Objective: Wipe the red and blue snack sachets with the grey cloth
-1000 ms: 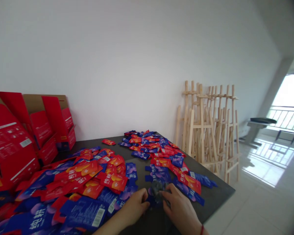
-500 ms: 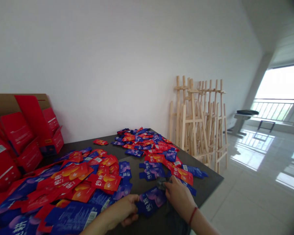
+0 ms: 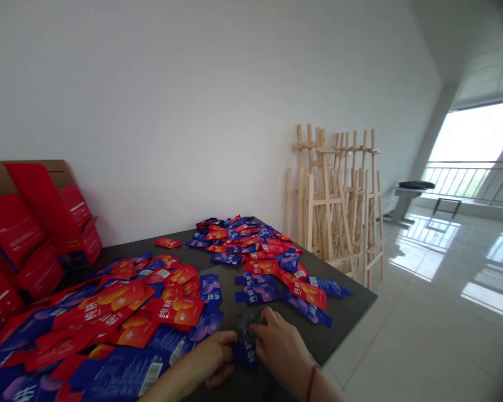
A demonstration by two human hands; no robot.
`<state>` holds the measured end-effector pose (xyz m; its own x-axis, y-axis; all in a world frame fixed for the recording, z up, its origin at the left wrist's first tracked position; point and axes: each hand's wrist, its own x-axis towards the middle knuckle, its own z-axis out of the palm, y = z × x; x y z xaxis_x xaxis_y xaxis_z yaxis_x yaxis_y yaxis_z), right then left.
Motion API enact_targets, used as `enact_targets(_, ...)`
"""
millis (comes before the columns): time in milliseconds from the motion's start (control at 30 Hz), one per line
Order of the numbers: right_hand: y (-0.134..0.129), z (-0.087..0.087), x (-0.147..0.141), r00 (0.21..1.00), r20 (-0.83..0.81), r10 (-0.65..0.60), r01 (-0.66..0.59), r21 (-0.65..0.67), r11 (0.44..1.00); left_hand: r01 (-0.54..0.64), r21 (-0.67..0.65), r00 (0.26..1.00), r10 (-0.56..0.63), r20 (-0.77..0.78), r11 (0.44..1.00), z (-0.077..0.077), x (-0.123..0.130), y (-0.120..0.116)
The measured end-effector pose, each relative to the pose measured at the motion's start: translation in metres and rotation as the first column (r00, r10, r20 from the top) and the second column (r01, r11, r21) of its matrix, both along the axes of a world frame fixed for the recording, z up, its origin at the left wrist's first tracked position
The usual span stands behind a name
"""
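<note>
A flat blue carton [image 3: 248, 357] with white lettering lies on the dark table, partly covered by my hands. My left hand [image 3: 220, 357] is closed at its left edge, finger and thumb pinching it. Over the carton's upper part is a dark, crumpled, filmy piece [image 3: 245, 324], whose kind I cannot make out. The fingers of my right hand [image 3: 280, 343] are closed on this piece, right beside the carton. Just beyond lie more flat blue cartons [image 3: 262, 289]. A large heap of red cartons [image 3: 180, 310] and blue ones spreads left of my left hand.
Red boxes [image 3: 77, 245] stand open at the left, against the white wall. Another pile of red and blue cartons [image 3: 238, 237] covers the far part of the table [image 3: 339, 324]. Wooden easels [image 3: 327, 206] stand beyond the table's right edge.
My right hand has moved left with the dark crumpled piece, across the blue carton towards my left hand. My left hand stays at the carton's edge. The view has shifted slightly.
</note>
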<state>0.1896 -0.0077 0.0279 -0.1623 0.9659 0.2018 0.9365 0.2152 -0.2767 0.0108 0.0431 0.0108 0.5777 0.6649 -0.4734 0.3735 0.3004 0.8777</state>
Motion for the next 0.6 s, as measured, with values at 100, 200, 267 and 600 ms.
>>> enact_targets(100, 0.005, 0.003, 0.028, 0.994, 0.043, -0.101, 0.101, -0.017, 0.995, -0.001, -0.019, 1.000, 0.001, -0.022, 1.000, 0.000, 0.002, 0.001)
enact_targets(200, 0.003, 0.007, 0.054, 0.977, 0.097, -0.190, 0.193, -0.026, 0.981, -0.001, -0.021, 1.000, 0.001, -0.011, 1.000, -0.004, 0.002, 0.003)
enact_targets(267, -0.003, 0.010, 0.062, 0.972, 0.089, -0.217, 0.219, -0.015, 0.976, -0.013, -0.018, 1.000, 0.013, 0.006, 1.000, -0.008, 0.001, 0.005)
enact_targets(600, -0.031, -0.007, 0.013, 0.991, -0.013, 0.130, -0.131, -0.175, 0.976, -0.080, -0.072, 0.996, 0.077, -0.039, 0.994, -0.008, -0.001, 0.005)
